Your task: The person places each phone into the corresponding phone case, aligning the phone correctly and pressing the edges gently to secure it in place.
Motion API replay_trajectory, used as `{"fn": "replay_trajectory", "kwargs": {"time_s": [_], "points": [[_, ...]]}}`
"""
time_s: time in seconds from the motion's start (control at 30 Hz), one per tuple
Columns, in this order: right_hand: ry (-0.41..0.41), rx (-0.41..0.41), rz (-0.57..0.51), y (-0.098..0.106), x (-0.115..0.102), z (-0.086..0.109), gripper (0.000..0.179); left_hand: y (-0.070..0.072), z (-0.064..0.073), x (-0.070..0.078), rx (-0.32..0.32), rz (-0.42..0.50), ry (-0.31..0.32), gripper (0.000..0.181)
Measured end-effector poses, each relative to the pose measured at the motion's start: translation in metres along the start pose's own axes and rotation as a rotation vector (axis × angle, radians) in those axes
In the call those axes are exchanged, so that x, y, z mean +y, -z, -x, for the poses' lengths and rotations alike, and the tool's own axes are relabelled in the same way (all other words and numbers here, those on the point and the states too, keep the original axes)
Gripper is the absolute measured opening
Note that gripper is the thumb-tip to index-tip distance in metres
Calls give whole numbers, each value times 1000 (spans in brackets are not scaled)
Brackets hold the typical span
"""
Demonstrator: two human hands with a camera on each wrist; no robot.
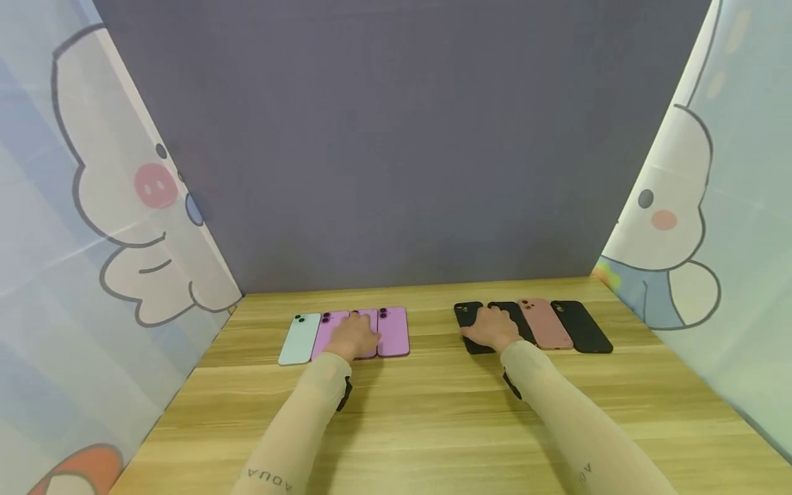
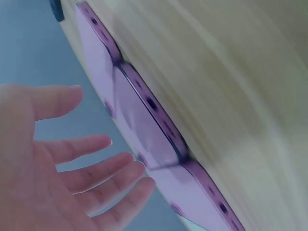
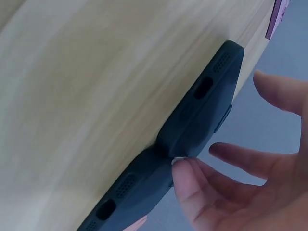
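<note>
My left hand [image 1: 351,337] is over a row of purple phones, partly covering the middle ones; the rightmost purple phone [image 1: 394,333] shows whole. In the left wrist view that hand [image 2: 62,163] has its fingers spread and loosely bent, nothing held, fingertips close to a purple phone [image 2: 147,118]. My right hand [image 1: 491,328] reaches over two black phone cases, the leftmost black case [image 1: 468,315] and its neighbour [image 1: 517,316]. The right wrist view shows a fingertip at the seam where the upper black case [image 3: 207,110] meets the lower one [image 3: 130,192]; the thumb stands away.
A pale mint phone [image 1: 300,340] ends the left row. Right of the black pair lie a pink case [image 1: 546,326] and another black case [image 1: 583,328]. The wooden table [image 1: 421,426] meets a grey panel [image 1: 396,151] behind, with cartoon-printed curtains [image 1: 56,330] at both sides.
</note>
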State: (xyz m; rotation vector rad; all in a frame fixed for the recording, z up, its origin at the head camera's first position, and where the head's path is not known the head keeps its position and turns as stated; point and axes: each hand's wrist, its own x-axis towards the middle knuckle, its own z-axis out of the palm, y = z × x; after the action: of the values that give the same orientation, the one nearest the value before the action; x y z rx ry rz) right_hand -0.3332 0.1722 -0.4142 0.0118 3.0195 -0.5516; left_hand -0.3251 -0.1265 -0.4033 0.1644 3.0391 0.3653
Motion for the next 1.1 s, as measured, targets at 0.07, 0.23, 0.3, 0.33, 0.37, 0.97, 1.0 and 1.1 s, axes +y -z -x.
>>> {"fn": "replay_trajectory", "kwargs": {"time_s": [0.07,0.23,0.3,0.33,0.37,0.97,1.0,1.1], "points": [[-13,-4,0,0,-2,-1,73,2,-2,-6,5,1,11,55],[-50,-11,14,-4,-7,-3,79,4,-5,-23,20,-83,27,52],[-61,-18,18,-6,-9,-3,82,5,-6,-29,29,-109,36,51],[-63,-22,19,-6,-9,-3,82,6,-6,-32,33,-112,47,50],[-65,-25,20,-7,-10,-3,82,8,-6,-34,40,-107,58,49],[-78,-41,54,-8,-22,-3,55,13,-6,-95,101,-68,185,60],[-77,-41,58,-8,-21,-3,54,12,-5,-98,86,-61,201,61],[-69,-38,66,-7,-20,-4,54,11,-2,-107,37,-11,257,64]]}}
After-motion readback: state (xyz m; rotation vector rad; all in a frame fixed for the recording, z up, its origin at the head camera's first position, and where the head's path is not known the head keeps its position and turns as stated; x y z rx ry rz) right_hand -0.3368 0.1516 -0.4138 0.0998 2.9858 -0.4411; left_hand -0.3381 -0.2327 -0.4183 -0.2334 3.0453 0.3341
